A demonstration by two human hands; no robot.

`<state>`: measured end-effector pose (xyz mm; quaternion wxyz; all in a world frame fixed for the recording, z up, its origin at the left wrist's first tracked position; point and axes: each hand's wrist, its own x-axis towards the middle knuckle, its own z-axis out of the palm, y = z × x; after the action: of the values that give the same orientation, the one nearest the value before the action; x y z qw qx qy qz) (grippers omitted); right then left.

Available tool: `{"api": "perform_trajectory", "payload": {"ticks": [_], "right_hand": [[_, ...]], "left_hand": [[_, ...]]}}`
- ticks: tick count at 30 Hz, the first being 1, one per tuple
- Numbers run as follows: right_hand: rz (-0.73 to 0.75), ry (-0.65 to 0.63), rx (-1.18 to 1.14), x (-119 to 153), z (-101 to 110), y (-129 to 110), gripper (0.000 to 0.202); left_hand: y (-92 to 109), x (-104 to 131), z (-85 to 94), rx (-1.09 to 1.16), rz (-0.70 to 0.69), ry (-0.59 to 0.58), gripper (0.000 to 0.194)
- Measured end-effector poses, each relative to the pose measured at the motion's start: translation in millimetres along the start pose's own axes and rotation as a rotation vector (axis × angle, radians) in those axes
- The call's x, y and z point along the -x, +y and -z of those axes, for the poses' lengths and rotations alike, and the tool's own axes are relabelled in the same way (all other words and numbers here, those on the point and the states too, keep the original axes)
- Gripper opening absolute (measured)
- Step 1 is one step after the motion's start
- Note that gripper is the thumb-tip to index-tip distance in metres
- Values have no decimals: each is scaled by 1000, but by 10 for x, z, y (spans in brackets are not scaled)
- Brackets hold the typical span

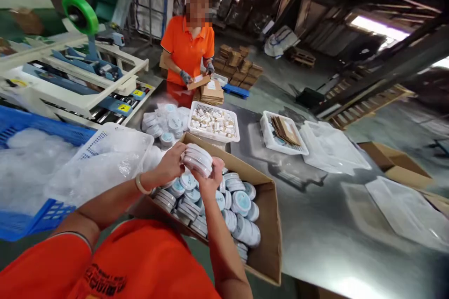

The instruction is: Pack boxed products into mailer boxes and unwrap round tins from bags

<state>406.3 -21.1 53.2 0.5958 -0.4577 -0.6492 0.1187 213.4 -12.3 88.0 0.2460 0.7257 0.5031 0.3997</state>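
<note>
Between my left hand (174, 160) and my right hand (212, 178) is a short stack of round white discs (197, 160) in clear wrap. Fingers of both hands close on its two sides, above an open cardboard box (270, 224). Inside the box lie many more wrapped round discs (241, 203), some showing pale blue printed faces, some standing on edge. More wrapped discs (167, 124) are heaped on the table just past the box's left corner. What the discs are, I cannot tell.
Beyond the box stands a white basket (235, 136) of small white and brown pieces. A co-worker (188, 51) in orange handles flat brown cardboard (212, 96) across the metal table (315, 210). A blue crate (35, 224) with clear bags is at left, near conveyor machinery (87, 84).
</note>
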Motion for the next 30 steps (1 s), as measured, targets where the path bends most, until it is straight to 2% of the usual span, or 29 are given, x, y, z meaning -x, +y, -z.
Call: {"api": "perform_trajectory", "payload": {"ticks": [3,6,8,10,12,14,16,19,21,23,25,28,30], "right_hand": [[125,-123,267,72,-55,93,45],[162,-220,629,54,-114,6,29],[196,-339,782,-53,-158,-90,31],[288,-408,767,-213,-147,-154,35],[350,-284,672,-366,-53,-164,33],[341,-58,571,-452,101,-124,26],[282,74,483,-438,260,-45,22],[167,30,424,-245,447,131,26],[103,-20,432,-59,545,270,31],[39,-44,443,122,638,402,37],[-41,-63,453,268,725,503,44],[-157,-109,475,407,831,585,52],[-188,-137,487,453,878,613,57]], "left_hand": [[18,57,-51,-29,31,46,77],[105,104,-177,-66,-8,16,77],[146,61,-234,-66,-31,-18,75],[127,-89,-195,-48,-35,-38,77],[41,-350,-26,-48,4,-43,79],[-90,-677,260,-99,80,-46,73],[-238,-1003,606,-205,150,-33,59],[-477,-1384,1075,-330,204,37,51],[-670,-1546,1274,-373,247,85,53],[-905,-1638,1357,-422,316,129,51],[-1171,-1660,1342,-469,411,166,45],[-1530,-1557,1186,-518,562,192,27],[-1663,-1407,1018,-536,633,193,22]]}}
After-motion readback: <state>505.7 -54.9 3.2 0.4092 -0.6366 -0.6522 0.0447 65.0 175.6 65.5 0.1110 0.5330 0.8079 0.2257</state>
